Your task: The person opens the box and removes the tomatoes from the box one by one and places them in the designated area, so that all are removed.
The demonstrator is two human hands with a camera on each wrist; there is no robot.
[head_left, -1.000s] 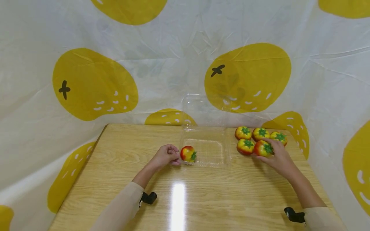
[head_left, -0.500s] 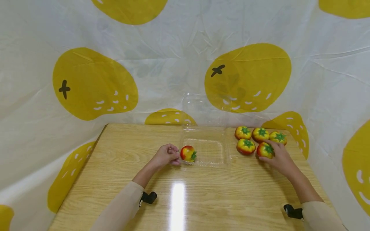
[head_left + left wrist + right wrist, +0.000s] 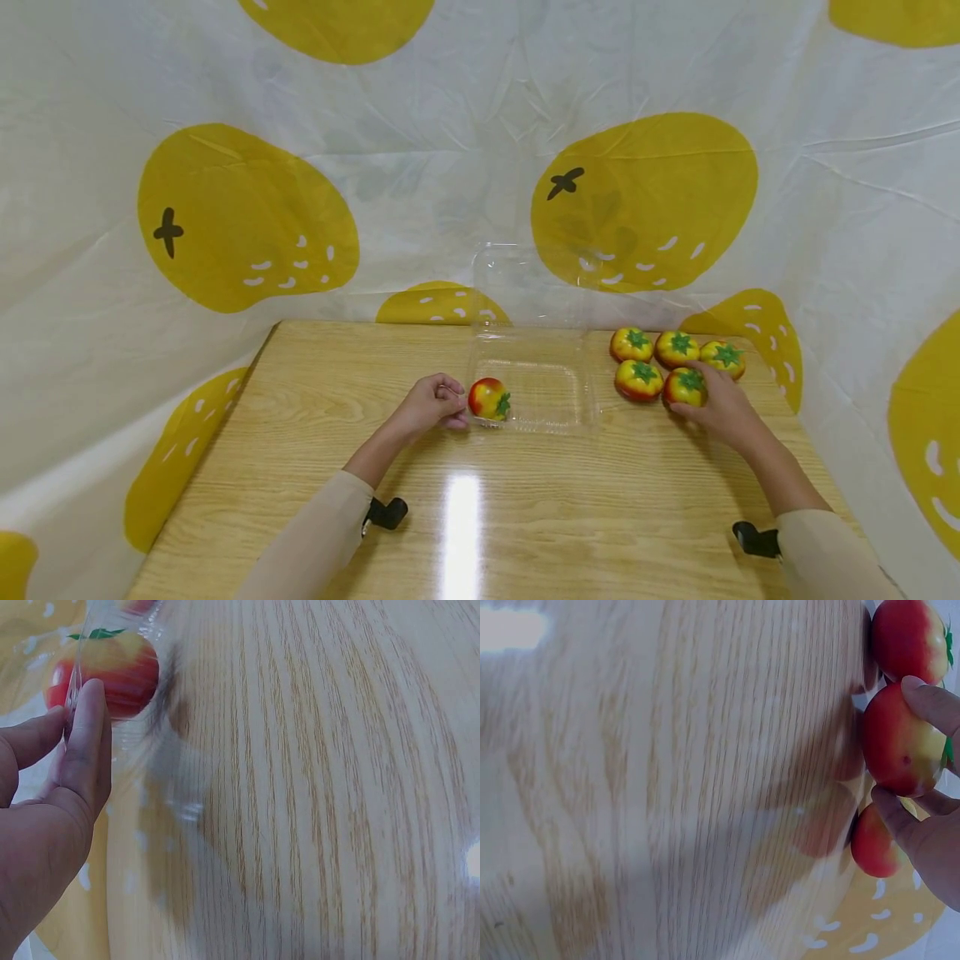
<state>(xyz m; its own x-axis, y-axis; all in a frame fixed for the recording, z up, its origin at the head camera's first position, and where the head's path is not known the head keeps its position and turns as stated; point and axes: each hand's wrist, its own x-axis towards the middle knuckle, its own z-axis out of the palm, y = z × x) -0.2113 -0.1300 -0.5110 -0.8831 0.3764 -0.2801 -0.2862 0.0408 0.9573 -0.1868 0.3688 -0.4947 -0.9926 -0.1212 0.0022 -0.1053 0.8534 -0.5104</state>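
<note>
A clear plastic clamshell box [image 3: 551, 429] stands with its lid raised toward the backdrop. My left hand [image 3: 435, 404] pinches the left edge of the box between thumb and fingers, as the left wrist view shows. One red-and-yellow tomato-like fruit [image 3: 487, 399] with a green leafy top lies tilted in the box's front left corner. On the right, my right hand [image 3: 723, 404] holds a similar fruit [image 3: 900, 742] between thumb and fingers, at the front of a group. Its green top faces up and toward me in the head view.
Several matching fruits stand in the group, among them a front left fruit [image 3: 638, 381], a back left fruit [image 3: 631, 344] and a far right fruit [image 3: 723, 359]. The wooden table [image 3: 337, 358] ends at a printed fabric backdrop [image 3: 450, 183].
The fruit in my right hand has tipped more upright, shifting a little right and then back toward its neighbour. My left hand, the box and the other fruits look unchanged.
</note>
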